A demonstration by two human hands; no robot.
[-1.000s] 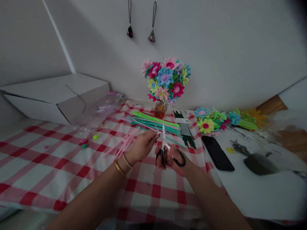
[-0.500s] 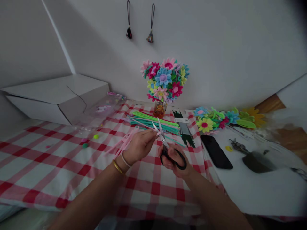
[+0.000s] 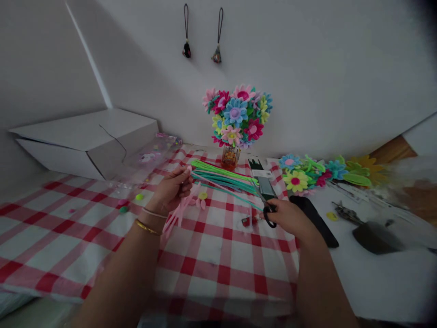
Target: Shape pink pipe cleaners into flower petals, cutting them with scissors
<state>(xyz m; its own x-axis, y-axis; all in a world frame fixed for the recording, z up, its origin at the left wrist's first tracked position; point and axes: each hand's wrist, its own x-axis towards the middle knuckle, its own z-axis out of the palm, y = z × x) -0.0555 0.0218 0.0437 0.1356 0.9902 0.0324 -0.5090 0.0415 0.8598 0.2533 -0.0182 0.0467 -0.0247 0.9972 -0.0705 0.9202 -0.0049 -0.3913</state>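
Observation:
My left hand (image 3: 174, 187) is raised at the left of centre, its fingers closed on a pink pipe cleaner (image 3: 189, 169) whose end shows at the fingertips. Below it lie loose pink pipe cleaners (image 3: 178, 214) and a small pink flower with a yellow centre (image 3: 202, 196). My right hand (image 3: 288, 217) grips the black handle of the scissors (image 3: 269, 216) low over the cloth, blades pointing away toward the pipe cleaner bundle. Beside the scissors is a small red object (image 3: 249, 221). The green and teal pipe cleaners (image 3: 225, 176) lie between and beyond my hands.
A vase of fuzzy flowers (image 3: 235, 114) stands at the back. More flowers (image 3: 296, 181), a black phone (image 3: 319, 223) and keys (image 3: 344, 212) are at right. At left are a white box (image 3: 85, 132), a clear plastic bag (image 3: 146, 157) and small pompoms (image 3: 139, 197).
My hands have moved apart. The right hand carried the scissors right and lower, away from the pink pipe cleaner; the left hand moved left. The small flower and red object came into view.

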